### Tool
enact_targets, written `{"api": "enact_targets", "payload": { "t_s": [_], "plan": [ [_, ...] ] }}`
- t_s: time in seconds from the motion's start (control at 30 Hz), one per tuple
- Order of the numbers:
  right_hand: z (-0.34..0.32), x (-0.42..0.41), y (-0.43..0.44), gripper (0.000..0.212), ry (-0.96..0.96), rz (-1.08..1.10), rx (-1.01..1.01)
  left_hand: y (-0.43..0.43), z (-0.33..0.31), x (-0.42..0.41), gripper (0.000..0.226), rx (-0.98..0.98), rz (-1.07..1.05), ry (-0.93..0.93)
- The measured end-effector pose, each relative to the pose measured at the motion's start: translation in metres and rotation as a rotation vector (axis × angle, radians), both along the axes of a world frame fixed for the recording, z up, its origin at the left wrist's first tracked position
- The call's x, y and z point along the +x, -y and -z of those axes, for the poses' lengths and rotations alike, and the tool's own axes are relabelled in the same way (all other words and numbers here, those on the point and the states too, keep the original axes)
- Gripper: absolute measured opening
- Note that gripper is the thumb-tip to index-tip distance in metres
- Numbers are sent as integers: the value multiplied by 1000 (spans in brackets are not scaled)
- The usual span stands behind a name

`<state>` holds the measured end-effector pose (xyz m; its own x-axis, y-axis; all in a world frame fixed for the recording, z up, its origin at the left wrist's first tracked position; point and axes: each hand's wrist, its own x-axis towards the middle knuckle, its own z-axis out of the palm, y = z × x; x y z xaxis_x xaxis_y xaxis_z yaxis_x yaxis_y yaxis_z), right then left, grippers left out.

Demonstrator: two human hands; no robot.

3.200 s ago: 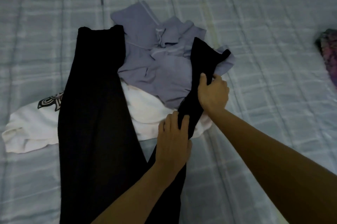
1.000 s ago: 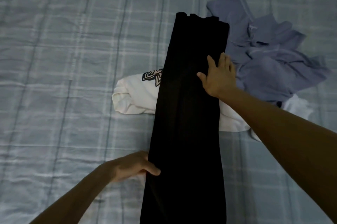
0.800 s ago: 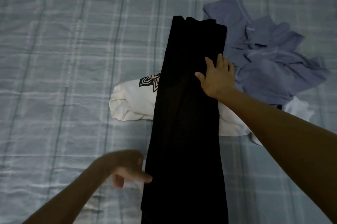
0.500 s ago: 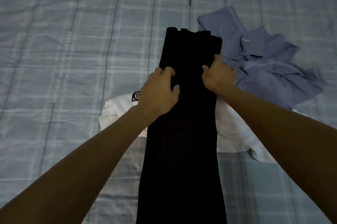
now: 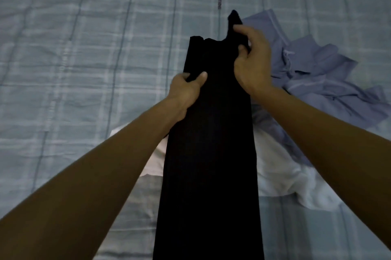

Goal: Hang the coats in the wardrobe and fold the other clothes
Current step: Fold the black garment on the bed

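Black trousers [image 5: 209, 154] lie lengthwise down the middle of the bed, legs folded one over the other. My left hand [image 5: 186, 90] grips their left edge near the far end. My right hand [image 5: 251, 65] pinches the far right corner and lifts it, so a black tip sticks up. Under the trousers lies a white garment [image 5: 281, 179], showing on both sides. A crumpled lilac shirt [image 5: 317, 82] sits to the right of my right hand.
The bed is covered by a pale blue checked sheet [image 5: 84, 69]. Bare sheet stretches to the left of the trousers and beyond their far end.
Both hands took hold of the trousers' far end. My right hand has since moved further up and lifted the far right corner off the bed.
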<state>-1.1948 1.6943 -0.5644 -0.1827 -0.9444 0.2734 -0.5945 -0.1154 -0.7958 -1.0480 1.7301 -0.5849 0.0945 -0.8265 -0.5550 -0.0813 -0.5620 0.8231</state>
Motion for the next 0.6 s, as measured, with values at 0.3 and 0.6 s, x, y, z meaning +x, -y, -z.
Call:
{"api": "enact_targets", "payload": {
  "t_s": [0.3, 0.6],
  "plan": [
    [16, 21, -43, 44, -294, -61, 90, -44, 15, 2, 38, -621, 236, 826],
    [33, 54, -240, 45, -491, -370, 226, -194, 32, 35, 52, -702, 647, 878]
  ]
}}
